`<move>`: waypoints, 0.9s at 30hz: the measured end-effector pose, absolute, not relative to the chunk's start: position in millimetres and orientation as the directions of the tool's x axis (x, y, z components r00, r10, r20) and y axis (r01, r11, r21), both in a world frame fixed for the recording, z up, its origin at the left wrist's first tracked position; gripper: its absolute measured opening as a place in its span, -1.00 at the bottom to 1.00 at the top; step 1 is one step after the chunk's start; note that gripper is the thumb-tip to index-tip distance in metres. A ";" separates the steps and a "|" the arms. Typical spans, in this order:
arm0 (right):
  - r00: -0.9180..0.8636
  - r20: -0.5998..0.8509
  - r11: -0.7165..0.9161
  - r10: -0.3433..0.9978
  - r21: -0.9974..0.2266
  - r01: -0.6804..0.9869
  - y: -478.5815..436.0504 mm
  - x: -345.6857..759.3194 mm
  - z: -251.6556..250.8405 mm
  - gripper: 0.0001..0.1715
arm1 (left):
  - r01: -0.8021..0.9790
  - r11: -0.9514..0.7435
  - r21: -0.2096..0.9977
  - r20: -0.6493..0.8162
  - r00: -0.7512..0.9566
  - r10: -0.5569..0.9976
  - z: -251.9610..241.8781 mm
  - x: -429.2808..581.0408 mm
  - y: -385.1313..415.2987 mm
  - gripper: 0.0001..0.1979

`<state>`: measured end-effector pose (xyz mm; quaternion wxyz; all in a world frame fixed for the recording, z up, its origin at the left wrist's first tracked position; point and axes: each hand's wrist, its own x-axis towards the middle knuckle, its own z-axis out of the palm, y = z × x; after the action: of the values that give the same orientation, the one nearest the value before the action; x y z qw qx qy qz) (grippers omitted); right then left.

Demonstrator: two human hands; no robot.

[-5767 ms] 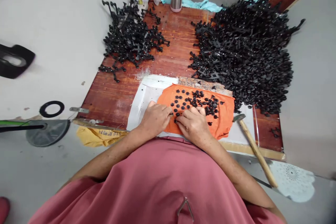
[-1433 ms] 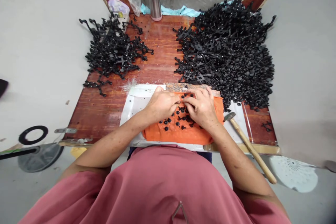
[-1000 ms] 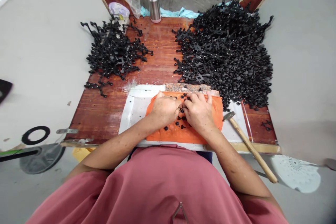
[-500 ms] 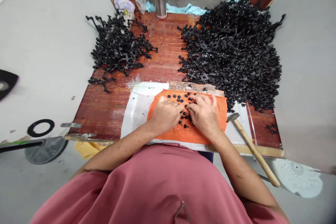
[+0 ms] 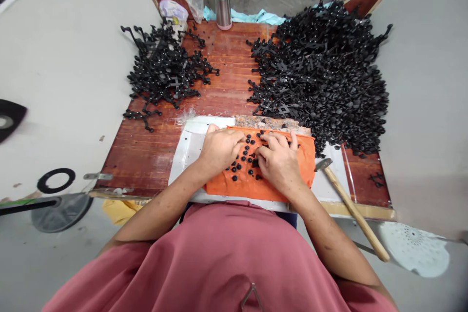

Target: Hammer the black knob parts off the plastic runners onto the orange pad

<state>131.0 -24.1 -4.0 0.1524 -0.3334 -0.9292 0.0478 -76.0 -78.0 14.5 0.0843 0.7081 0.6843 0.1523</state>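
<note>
Over the left part of an orange cloth (image 5: 223, 184), my left hand (image 5: 221, 150) is closed, thumb and fingers pressed together. Whatever sits in its fingertips is too small or hidden. My right hand (image 5: 281, 162) rests on the cloth's right half, its fingers bent over black plastic pieces and its little finger raised. A dark piece (image 5: 255, 162) shows at its thumb and fingertips. Between the hands lie several small round black knobs (image 5: 246, 152), scattered on the cloth. The cloth covers part of a stone slab (image 5: 270, 122) on a white sheet (image 5: 188, 148).
A large heap of black plastic parts (image 5: 329, 78) fills the table's right; a smaller heap (image 5: 164, 66) lies left. A wooden-handled hammer (image 5: 353, 207) overhangs the front right edge. A steel flask (image 5: 223, 9) stands at the back. A white stool (image 5: 413, 248) is lower right.
My left hand has moved left, away from the right hand. More black knobs now show on the cloth's left part. My right hand has shifted slightly left.
</note>
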 end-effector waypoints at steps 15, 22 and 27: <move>-0.717 0.241 0.756 0.654 -0.169 0.632 -19.4 119.2 -2.8 -0.71 | 0.982 -0.155 0.107 0.046 0.151 0.987 12.1 -72.8 -46.8 -0.73; -0.712 0.301 0.772 0.634 -0.193 0.606 -12.3 128.7 -6.6 -0.76 | 0.943 -0.234 0.237 0.102 0.215 0.971 16.1 -77.2 -77.7 -0.78; -0.738 0.255 0.776 0.624 -0.308 0.550 -18.3 145.3 -0.2 -0.83 | 0.923 -0.300 0.239 0.064 0.294 0.954 7.9 -63.7 -96.9 -0.82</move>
<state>145.3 -18.3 -0.2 0.1740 -0.3170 -0.9262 0.1065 -63.7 -96.9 7.9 0.0781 0.8004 0.5863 0.0970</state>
